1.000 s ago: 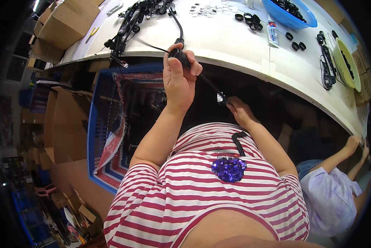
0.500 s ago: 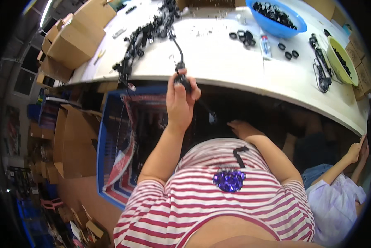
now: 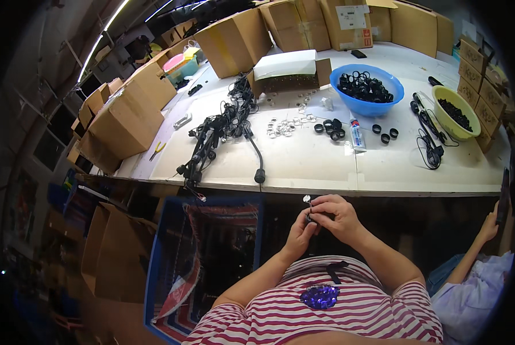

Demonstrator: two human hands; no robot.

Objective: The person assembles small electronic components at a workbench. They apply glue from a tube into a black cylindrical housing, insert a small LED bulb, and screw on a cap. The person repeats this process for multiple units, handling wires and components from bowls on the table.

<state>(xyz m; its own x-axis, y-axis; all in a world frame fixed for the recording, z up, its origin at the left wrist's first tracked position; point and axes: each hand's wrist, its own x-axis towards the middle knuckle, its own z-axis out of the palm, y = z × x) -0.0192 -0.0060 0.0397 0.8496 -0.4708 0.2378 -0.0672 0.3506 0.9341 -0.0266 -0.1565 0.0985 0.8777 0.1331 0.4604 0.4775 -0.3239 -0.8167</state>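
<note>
Both hands meet just in front of the table's near edge. My left hand (image 3: 299, 237) is closed in a pinch, and the fingers of my right hand (image 3: 339, 218) are closed against it. Between them is a small dark part with a shiny, whitish round end (image 3: 307, 199) sticking up; the fingers cover most of it. Beyond my hands, a black cable with a thick cylindrical end (image 3: 260, 175) lies at the table edge. It trails from a tangled heap of black cables (image 3: 226, 127). Clear rings (image 3: 281, 127) and black rings (image 3: 333, 129) lie farther back.
A blue bowl (image 3: 335, 95) of black rings and a yellow bowl (image 3: 470, 133) of small dark parts stand on the table (image 3: 309, 175), with a tube (image 3: 357, 135) nearby. Cardboard boxes (image 3: 234, 43) line the back. A blue crate (image 3: 154, 270) stands below left; another person (image 3: 478, 287) sits at right.
The view has tilted up. My left hand has left the black cable end, which now rests on the table edge. My right hand has come up to join my left around the small part.
</note>
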